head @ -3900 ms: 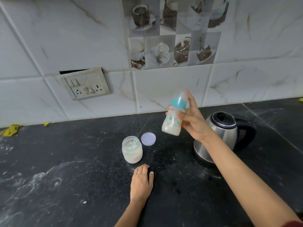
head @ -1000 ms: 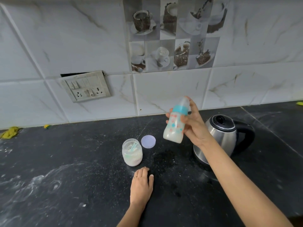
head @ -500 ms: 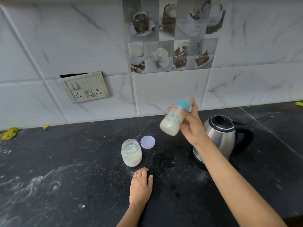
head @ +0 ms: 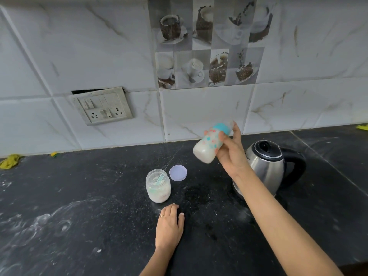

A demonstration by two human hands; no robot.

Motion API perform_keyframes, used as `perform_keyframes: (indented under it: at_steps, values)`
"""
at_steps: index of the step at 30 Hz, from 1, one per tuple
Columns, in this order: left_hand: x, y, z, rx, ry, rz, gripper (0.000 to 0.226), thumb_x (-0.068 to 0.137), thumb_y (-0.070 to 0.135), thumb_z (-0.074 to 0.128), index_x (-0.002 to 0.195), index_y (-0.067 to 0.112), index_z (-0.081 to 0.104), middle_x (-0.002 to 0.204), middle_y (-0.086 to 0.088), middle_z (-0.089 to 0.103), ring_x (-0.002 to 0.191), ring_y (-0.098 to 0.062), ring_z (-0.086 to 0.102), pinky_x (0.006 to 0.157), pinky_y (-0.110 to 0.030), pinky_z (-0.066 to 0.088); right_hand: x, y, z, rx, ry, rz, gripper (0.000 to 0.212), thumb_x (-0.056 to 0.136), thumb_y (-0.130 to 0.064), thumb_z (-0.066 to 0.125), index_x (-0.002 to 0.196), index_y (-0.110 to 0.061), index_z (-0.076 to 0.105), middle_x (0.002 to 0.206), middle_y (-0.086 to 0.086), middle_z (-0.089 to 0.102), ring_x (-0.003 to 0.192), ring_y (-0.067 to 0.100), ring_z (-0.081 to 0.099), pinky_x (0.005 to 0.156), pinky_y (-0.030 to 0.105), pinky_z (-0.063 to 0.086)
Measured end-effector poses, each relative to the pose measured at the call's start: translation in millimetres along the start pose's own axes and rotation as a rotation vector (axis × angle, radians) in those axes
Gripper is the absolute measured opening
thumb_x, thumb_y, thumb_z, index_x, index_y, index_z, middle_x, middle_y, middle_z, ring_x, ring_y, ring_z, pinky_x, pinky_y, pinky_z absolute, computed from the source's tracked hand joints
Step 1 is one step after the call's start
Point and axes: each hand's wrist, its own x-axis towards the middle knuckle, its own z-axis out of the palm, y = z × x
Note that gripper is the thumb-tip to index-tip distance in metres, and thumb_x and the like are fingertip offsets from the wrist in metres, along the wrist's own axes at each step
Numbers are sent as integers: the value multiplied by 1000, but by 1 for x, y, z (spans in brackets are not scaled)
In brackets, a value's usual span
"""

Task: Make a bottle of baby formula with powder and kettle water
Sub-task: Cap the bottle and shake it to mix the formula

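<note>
My right hand [head: 231,154] grips a baby bottle [head: 209,145] with a teal collar, held in the air above the black counter and tilted, its base toward the lower left. Milky white liquid fills the bottle. A steel kettle [head: 266,168] with a black lid and handle stands just right of that hand. The open powder jar [head: 158,186], a teal scoop inside it, sits at counter centre with its lilac lid [head: 178,172] lying beside it. My left hand [head: 169,224] rests flat on the counter in front of the jar, holding nothing.
The black counter [head: 79,226] carries white powder smears at left. A tiled wall with a switch-and-socket plate [head: 102,105] rises behind. A yellow cloth [head: 9,161] lies at the far left edge, and another yellow scrap [head: 362,127] at far right.
The bottle in my right hand has swung from near upright to tilted and risen slightly, as in shaking. My left hand has stayed on the counter.
</note>
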Motion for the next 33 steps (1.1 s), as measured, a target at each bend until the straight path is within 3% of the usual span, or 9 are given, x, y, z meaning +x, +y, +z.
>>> perform_keyframes:
  at_steps: [5,9,14,17,21,25,28,30,33]
  values:
    - [0,-1,1,0,8,8,24,93,29,53,111,15,59,116,2,61,108,-17,53,93,-31,46,-2,4,-3,-99,-157,46,85,64,-8,87,133,-31,43,125,25,52,112,46,60,101,62,43]
    - [0,0,1,-8,-3,-8,26,94,31,50,114,16,59,118,4,60,112,-15,51,94,-29,45,1,6,-1,53,-3,28,95,53,-14,94,131,-32,42,125,21,52,111,42,62,93,54,52]
    - [0,0,-1,-9,-6,-12,28,95,31,49,116,16,58,121,3,59,114,-15,50,97,-29,43,-5,8,-8,-181,-181,72,77,74,8,71,135,-31,44,122,24,56,113,48,58,101,61,43]
    - [0,1,-1,-9,-10,-15,27,95,30,50,115,15,58,120,3,60,113,-16,50,96,-29,43,-4,8,-6,-1,3,35,84,74,-2,76,143,-26,35,127,23,51,109,43,62,89,53,53]
    - [0,2,-2,-13,-1,-12,26,94,30,50,114,15,58,119,3,60,112,-15,50,95,-29,44,-8,12,-12,-68,-135,120,91,62,-13,90,138,-28,42,119,24,59,111,47,60,99,61,45]
    - [0,2,-1,-3,-12,-9,26,94,29,51,114,14,59,118,2,60,111,-16,51,95,-30,45,-2,16,-9,121,64,24,87,53,-24,96,124,-19,47,115,21,59,102,38,66,91,54,53]
    - [0,1,-2,-6,-12,-12,27,95,30,50,115,15,58,120,2,60,113,-16,50,95,-31,44,-10,20,-12,78,-81,96,73,66,-17,88,126,-20,48,114,25,59,105,42,63,94,59,50]
    - [1,1,-1,-7,-11,-13,28,95,31,50,116,15,58,120,2,60,113,-16,50,96,-31,44,-13,23,-15,-21,-102,102,78,72,-11,82,138,-23,42,116,25,58,107,45,62,97,62,46]
    - [1,1,-1,-11,-20,-14,27,95,31,50,115,15,58,120,2,59,113,-16,50,95,-31,44,-8,24,-12,91,78,24,103,55,-20,94,141,-21,37,112,21,62,103,40,65,90,55,53]
